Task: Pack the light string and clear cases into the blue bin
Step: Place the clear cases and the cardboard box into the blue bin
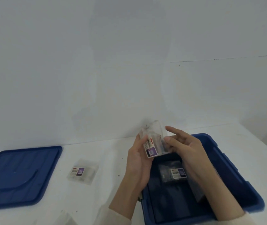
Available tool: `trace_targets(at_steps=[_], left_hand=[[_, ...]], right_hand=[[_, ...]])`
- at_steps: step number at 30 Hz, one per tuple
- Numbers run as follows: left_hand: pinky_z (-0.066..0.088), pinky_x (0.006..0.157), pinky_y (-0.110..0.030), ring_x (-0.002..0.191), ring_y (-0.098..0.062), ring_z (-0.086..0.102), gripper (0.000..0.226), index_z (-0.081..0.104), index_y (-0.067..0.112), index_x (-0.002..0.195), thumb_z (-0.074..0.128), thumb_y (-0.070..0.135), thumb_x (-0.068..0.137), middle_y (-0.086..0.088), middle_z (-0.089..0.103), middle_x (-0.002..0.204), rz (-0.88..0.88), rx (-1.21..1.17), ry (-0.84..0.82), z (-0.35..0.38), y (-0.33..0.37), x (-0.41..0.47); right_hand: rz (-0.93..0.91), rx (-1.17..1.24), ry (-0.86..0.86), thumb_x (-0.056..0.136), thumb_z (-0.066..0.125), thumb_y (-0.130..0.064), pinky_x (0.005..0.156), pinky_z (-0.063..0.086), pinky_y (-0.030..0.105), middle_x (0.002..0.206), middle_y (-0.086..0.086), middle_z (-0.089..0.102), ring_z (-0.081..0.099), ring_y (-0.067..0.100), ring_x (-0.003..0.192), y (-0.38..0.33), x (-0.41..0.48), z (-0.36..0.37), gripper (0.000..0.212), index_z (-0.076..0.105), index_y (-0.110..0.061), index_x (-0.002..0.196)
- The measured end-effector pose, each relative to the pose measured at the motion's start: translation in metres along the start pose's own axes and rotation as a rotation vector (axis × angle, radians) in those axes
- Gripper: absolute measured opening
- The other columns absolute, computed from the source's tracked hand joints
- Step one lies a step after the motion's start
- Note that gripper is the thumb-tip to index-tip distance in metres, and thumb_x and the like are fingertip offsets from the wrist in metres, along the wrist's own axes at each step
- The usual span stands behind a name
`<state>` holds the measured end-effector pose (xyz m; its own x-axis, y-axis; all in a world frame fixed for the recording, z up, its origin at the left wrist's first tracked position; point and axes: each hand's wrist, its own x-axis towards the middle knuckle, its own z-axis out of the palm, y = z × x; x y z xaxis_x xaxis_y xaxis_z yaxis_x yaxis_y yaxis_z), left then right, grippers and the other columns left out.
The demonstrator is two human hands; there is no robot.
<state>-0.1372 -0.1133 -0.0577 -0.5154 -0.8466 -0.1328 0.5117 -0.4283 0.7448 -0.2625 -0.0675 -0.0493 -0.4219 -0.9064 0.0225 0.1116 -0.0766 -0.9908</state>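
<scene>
Above the left part of the blue bin [236, 172], as the head camera sees it, both hands hold one clear case [152, 140] upright in the air. The left hand [137, 159] grips it from the left, with the thumb laid across the front beside a white label with red print and a purple patch. The right hand [183, 148] meets it from the right. Its thumb presses the case's right edge, its index finger is stretched out past the case toward the wall [129, 62], and its other fingers are curled behind. What lies inside the case is too blurred to tell, so the light string cannot be picked out.

A second clear case [176, 174] with the same label lies flat on the bin's floor, below the right wrist. The bin stands open on the white counter [110, 161], at the right. A third clear case [82, 172] lies flat on the counter left of the hands, well apart from the bin. Farther left, the blue lid [19, 174] lies flat on the counter. At the bottom edge, a blurred clear object [64, 218] shows near the left sleeve [113, 215], which is cream.
</scene>
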Motion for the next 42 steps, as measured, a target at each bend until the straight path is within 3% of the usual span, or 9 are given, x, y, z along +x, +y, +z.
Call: trace_targets(at_steps=[4,7,11,15,17,20,27,34,42], left_hand=[[0.042,0.098,-0.049,0.104,-0.032,0.059,0.036,0.052,0.01,0.126,0.046,0.019,0.091,-0.019,0.062,0.118,0.03,0.022,0.04,0.002,-0.004,0.002],[0.043,0.098,-0.049,0.104,-0.03,0.06,0.039,0.05,0.011,0.127,0.053,0.016,0.089,-0.019,0.062,0.115,0.081,0.028,0.075,0.003,-0.006,0.004],[0.046,0.096,-0.048,0.106,-0.03,0.059,0.054,0.049,0.012,0.126,0.067,0.02,0.076,-0.023,0.056,0.127,0.097,0.035,0.095,0.003,-0.006,0.004],[0.043,0.099,-0.051,0.105,-0.032,0.057,0.052,0.047,0.009,0.127,0.058,0.021,0.078,-0.02,0.057,0.117,0.102,0.001,0.063,0.003,-0.007,0.004],[0.047,0.093,-0.046,0.102,-0.028,0.058,0.053,0.048,0.009,0.126,0.058,0.022,0.076,-0.016,0.059,0.112,0.106,0.007,0.055,0.003,-0.007,0.003],[0.051,0.086,-0.04,0.098,-0.025,0.06,0.047,0.048,0.009,0.127,0.056,0.02,0.082,-0.015,0.06,0.111,0.109,0.028,0.052,0.004,-0.007,0.003],[0.048,0.091,-0.045,0.099,-0.027,0.059,0.036,0.047,0.009,0.127,0.049,0.014,0.092,-0.017,0.06,0.112,0.111,0.011,0.096,0.005,-0.006,0.003],[0.049,0.09,-0.044,0.097,-0.025,0.06,0.036,0.046,0.008,0.128,0.048,0.015,0.092,-0.016,0.061,0.11,0.115,0.015,0.104,0.005,-0.007,0.003],[0.049,0.09,-0.044,0.099,-0.027,0.06,0.034,0.046,0.011,0.128,0.047,0.014,0.094,-0.022,0.058,0.121,0.122,0.022,0.109,0.004,-0.007,0.003]], right_hand=[[-0.117,-0.042,0.102,0.084,0.064,-0.003,0.065,0.05,0.02,0.072,0.004,0.062,0.056,0.009,0.058,-0.003,-0.002,0.002,0.029,0.067,-0.02,0.107],[-0.399,-0.379,0.213,0.083,0.066,-0.005,0.066,0.05,0.014,0.078,0.001,0.067,0.061,0.01,0.068,-0.001,-0.006,0.006,0.023,0.069,-0.023,0.096],[-0.669,-0.704,0.266,0.08,0.068,0.002,0.064,0.046,0.006,0.08,0.001,0.065,0.057,0.01,0.073,0.009,-0.006,0.008,0.019,0.072,-0.006,0.096],[-0.657,-0.755,0.295,0.079,0.069,0.004,0.064,0.044,0.003,0.077,0.003,0.065,0.056,0.01,0.07,0.012,-0.004,0.004,0.02,0.071,-0.002,0.098],[-0.654,-0.788,0.277,0.078,0.07,0.004,0.064,0.045,0.004,0.078,0.004,0.066,0.056,0.007,0.059,0.013,-0.003,0.004,0.02,0.071,0.0,0.097],[-0.671,-0.812,0.249,0.077,0.07,0.005,0.063,0.048,0.009,0.078,0.005,0.068,0.058,0.01,0.059,0.013,-0.003,0.004,0.019,0.072,0.0,0.095],[-0.762,-0.792,0.253,0.077,0.069,0.007,0.072,0.048,0.007,0.084,0.007,0.069,0.059,0.008,0.076,0.012,-0.004,0.003,0.019,0.071,0.001,0.095],[-0.747,-0.869,0.237,0.075,0.071,0.007,0.076,0.043,0.003,0.086,0.008,0.069,0.059,0.009,0.076,0.018,0.001,0.0,0.02,0.072,0.001,0.094],[-0.812,-0.944,0.163,0.078,0.065,0.002,0.071,0.049,0.023,0.088,0.011,0.068,0.064,0.021,0.076,0.02,0.004,-0.003,0.018,0.072,0.002,0.095]])
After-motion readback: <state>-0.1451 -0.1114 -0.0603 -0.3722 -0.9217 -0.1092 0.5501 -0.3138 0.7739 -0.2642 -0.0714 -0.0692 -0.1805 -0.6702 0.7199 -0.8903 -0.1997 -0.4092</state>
